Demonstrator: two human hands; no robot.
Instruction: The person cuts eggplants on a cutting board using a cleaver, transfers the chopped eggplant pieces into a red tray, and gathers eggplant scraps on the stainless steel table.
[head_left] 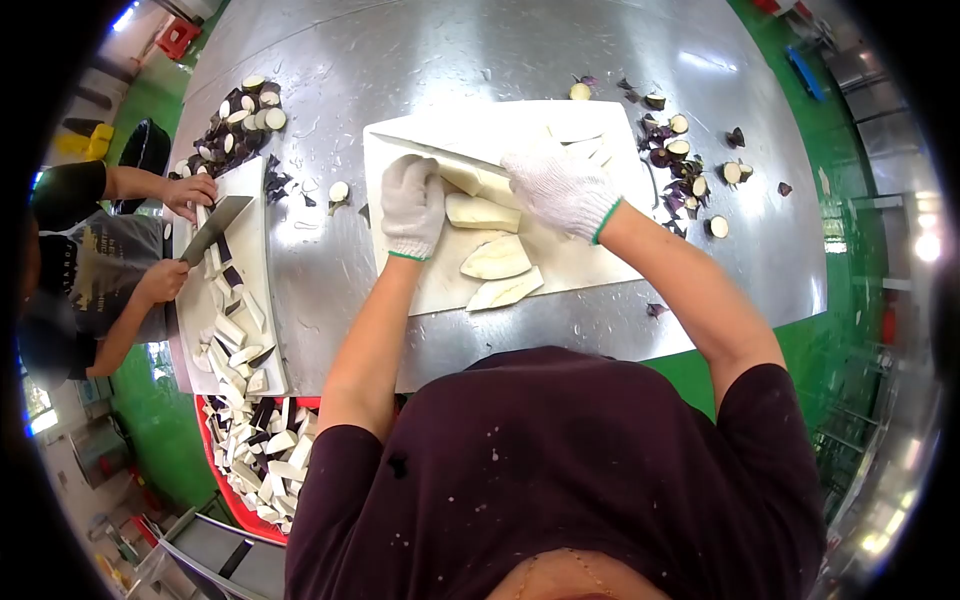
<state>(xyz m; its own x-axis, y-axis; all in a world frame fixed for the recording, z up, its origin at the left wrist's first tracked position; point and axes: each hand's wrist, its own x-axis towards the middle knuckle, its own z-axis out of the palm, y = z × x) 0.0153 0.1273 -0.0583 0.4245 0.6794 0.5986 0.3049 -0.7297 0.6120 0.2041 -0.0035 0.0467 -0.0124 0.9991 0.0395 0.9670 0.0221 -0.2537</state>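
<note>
My left hand (412,208), in a white glove with a green cuff, is curled on the left end of a peeled eggplant piece (458,178) on the white cutting board (395,285). My right hand (563,192), gloved too, is closed round a knife whose handle is hidden in the fist. The long thin knife blade (440,152) extends left along the far side of the piece, its tip beyond my left fingers. Nearer to me lie more pale cut pieces (495,257). Behind my right hand are other pale pieces (580,133).
At left, a co-worker's hands (163,281) hold a cleaver (215,230) over another board (276,350) with eggplant chunks. A red crate (212,455) of chunks stands below. Eggplant ends (690,185) lie on the metal table (330,80) right of my board, others (240,120) at far left.
</note>
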